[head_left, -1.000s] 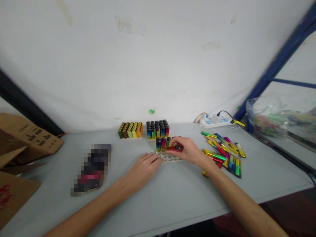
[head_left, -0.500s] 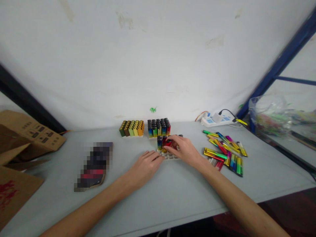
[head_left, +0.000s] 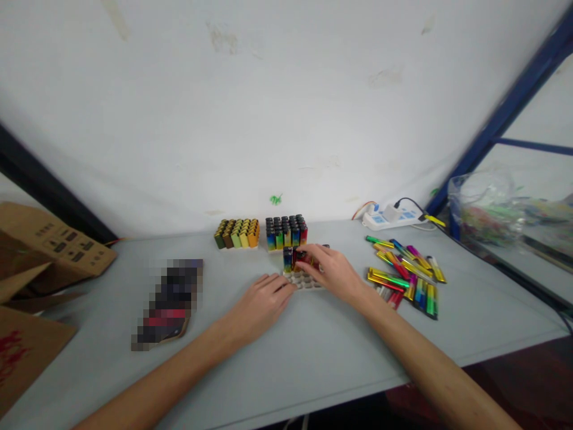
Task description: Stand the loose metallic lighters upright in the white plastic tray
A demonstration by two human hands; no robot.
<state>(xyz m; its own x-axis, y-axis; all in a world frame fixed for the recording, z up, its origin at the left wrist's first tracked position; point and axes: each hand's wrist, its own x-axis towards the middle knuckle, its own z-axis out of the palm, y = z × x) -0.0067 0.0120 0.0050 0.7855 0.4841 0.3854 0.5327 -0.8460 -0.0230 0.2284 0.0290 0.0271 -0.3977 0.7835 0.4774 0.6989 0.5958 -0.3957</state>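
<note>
A white tray with rows of holes (head_left: 305, 280) lies on the table in front of me. Lighters with black tops (head_left: 287, 260) stand in its back part, partly hidden by my fingers. My right hand (head_left: 330, 270) reaches over the tray from the right, thumb and fingers closed around a red lighter (head_left: 301, 255) that stands nearly upright among the others. At the tray's front left corner, my left hand (head_left: 268, 297) grips the edge with its fingers bent and close together; its thumb is mostly hidden.
Loose shiny lighters (head_left: 405, 275) lie in a pile on the right. Against the wall stand a filled block of black-topped lighters (head_left: 286, 233) and one of yellow-topped lighters (head_left: 236, 234). A power strip (head_left: 391, 217) sits back right, a blurred-out dark item (head_left: 170, 304) left, cardboard boxes (head_left: 54, 251) far left.
The red lighter in my right hand has gone from tilted to nearly upright at the tray. My left hand stays at the tray's corner. The whole view has shifted slightly.
</note>
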